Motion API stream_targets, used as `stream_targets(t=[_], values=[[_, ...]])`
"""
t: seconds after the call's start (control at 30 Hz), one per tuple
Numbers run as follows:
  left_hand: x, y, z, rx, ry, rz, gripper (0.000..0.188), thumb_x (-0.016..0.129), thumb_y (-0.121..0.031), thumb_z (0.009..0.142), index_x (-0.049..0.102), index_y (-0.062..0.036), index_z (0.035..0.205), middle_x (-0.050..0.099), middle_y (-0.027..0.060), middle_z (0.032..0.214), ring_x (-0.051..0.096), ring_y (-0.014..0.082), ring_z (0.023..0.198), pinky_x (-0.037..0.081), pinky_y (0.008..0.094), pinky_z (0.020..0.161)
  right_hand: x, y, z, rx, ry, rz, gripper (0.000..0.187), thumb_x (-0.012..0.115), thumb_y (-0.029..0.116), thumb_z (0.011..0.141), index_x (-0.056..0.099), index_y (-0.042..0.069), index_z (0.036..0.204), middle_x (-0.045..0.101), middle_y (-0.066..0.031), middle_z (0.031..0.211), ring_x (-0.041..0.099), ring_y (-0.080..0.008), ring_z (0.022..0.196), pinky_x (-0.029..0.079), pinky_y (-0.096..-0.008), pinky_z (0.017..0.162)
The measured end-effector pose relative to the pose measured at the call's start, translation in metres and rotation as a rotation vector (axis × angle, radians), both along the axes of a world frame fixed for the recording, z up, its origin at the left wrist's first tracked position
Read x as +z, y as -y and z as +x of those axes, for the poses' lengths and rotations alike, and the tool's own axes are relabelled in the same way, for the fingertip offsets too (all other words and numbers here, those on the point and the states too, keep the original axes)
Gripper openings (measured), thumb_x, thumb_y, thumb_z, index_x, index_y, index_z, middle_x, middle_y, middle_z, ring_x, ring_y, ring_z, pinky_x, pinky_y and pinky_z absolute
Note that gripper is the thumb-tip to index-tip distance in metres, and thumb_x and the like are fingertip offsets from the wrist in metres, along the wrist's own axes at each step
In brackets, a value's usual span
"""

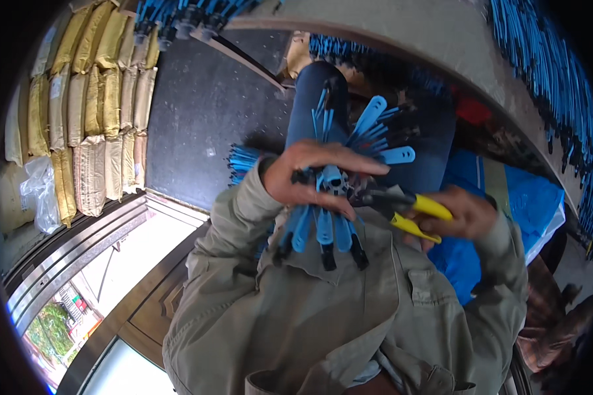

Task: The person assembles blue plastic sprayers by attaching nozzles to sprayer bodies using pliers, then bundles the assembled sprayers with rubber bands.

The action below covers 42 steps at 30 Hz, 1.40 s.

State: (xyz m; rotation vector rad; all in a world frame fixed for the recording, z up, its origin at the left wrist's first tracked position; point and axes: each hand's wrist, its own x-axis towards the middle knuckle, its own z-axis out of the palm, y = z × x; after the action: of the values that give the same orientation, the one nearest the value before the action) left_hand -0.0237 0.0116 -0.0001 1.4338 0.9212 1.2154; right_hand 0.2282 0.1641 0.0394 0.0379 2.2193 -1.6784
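My left hand (296,172) is wrapped round the middle of a radial cluster of blue plastic strips (325,226), above my lap. Black ends show on several strips, and others fan out toward my knees. In my right hand (466,212) is a pair of yellow-handled pliers (432,207), somewhat blurred. Its dark jaws reach the cluster's hub just beside my left fingers. The handles stand apart. Whether the jaws grip or cut a strip cannot be made out.
On the right, a curved-looking tabletop (435,43) carries a long pile of blue and black pieces (553,79). Blue plastic sheeting (458,260) lies by my right arm. Stacked sacks (79,108) line the left, beside dark flooring (204,118). Another person's plaid sleeve (543,316) shows at right.
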Motion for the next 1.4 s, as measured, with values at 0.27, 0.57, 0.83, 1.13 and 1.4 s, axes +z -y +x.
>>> stream_targets(t=[0.27, 0.57, 0.83, 1.13, 1.4], values=[[-0.004, 0.008, 0.009, 0.174, -0.062, 0.074, 0.048, 0.078, -0.013, 0.065, 0.058, -0.0017, 0.107, 0.061, 0.0124, 0.102, 0.059, 0.0238, 0.096, 0.047, 0.0320, 0.081, 0.001, 0.000, -0.016, -0.201, -0.435, 0.127, 0.050, 0.069, 0.007, 0.068, 0.051, 0.005, 0.115, 0.053, -0.0170, 0.095, 0.057, -0.0243, 0.066, 0.047, -0.0292, 0.055], [-0.007, 0.013, 0.025, 0.444, -0.186, 0.062, 0.046, 0.079, -0.014, 0.065, 0.057, -0.0017, 0.104, 0.060, 0.0108, 0.098, 0.061, 0.0197, 0.085, 0.047, 0.0289, 0.074, -0.033, 0.028, -0.027, -0.379, -0.523, 0.899, 0.035, 0.070, 0.008, 0.058, 0.059, 0.002, 0.091, 0.054, -0.0149, 0.090, 0.057, -0.0281, 0.071, 0.047, -0.0323, 0.058], [-0.002, 0.005, 0.028, 0.456, -0.168, 0.062, 0.045, 0.078, -0.013, 0.067, 0.056, -0.0032, 0.105, 0.060, 0.0100, 0.095, 0.061, 0.0182, 0.082, 0.047, 0.0282, 0.070, -0.027, -0.001, -0.025, -0.221, -0.493, 0.973, 0.024, 0.069, 0.008, 0.061, 0.053, 0.001, 0.077, 0.051, -0.0145, 0.083, 0.056, -0.0273, 0.067, 0.046, -0.0342, 0.055], [0.002, 0.003, 0.020, 0.256, -0.127, -0.025, 0.043, 0.076, -0.013, 0.069, 0.055, -0.0029, 0.105, 0.061, 0.0087, 0.096, 0.061, 0.0181, 0.082, 0.047, 0.0283, 0.069, 0.002, -0.017, -0.024, -0.070, -0.383, 0.576, 0.017, 0.065, 0.008, 0.074, 0.051, 0.003, 0.080, 0.055, -0.0128, 0.085, 0.059, -0.0257, 0.069, 0.047, -0.0329, 0.056], [-0.006, 0.001, 0.018, 0.208, -0.110, 0.093, 0.045, 0.078, -0.017, 0.066, 0.055, -0.0034, 0.103, 0.061, 0.0078, 0.092, 0.060, 0.0169, 0.079, 0.047, 0.0277, 0.068, 0.038, -0.041, -0.030, 0.065, 0.172, -0.047, 0.019, 0.055, 0.008, 0.084, 0.046, 0.001, 0.098, 0.060, -0.0112, 0.087, 0.063, -0.0209, 0.064, 0.049, -0.0304, 0.056]])
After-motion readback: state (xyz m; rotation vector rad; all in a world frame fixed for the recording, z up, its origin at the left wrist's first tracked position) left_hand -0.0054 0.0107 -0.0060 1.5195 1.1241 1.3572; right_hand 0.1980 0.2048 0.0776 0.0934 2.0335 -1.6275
